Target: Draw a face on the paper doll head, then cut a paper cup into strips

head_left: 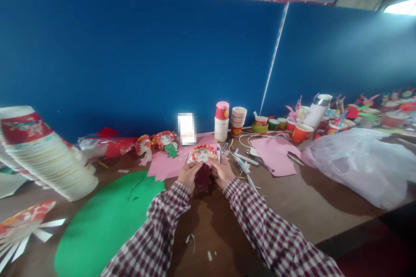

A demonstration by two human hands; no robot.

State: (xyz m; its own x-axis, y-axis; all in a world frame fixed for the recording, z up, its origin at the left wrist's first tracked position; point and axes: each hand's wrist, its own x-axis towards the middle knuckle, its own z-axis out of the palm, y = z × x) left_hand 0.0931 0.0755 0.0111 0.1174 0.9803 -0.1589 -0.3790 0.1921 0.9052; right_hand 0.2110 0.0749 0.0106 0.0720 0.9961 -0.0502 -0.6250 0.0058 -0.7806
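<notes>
Between my two hands, above the brown table, is a paper doll [204,154] with a drawn smiling face, a red and yellow curled rim and a dark maroon body below. My left hand [189,173] pinches its left side, thumb near the chin. On the other side my right hand [222,170] grips the doll's edge in the same way. A similar doll with a green body [170,149] lies on pink paper [169,165] just behind my left hand. Beside it sits another curled-rim paper figure [144,149], partly blurred.
A large green sheet [107,225] and a leaning stack of paper cups [48,156] are at left. Behind my hands stand cup stacks [221,121]. Pens and a glue gun [242,164], pink sheets [274,156] and a white plastic bag [357,164] lie to the right.
</notes>
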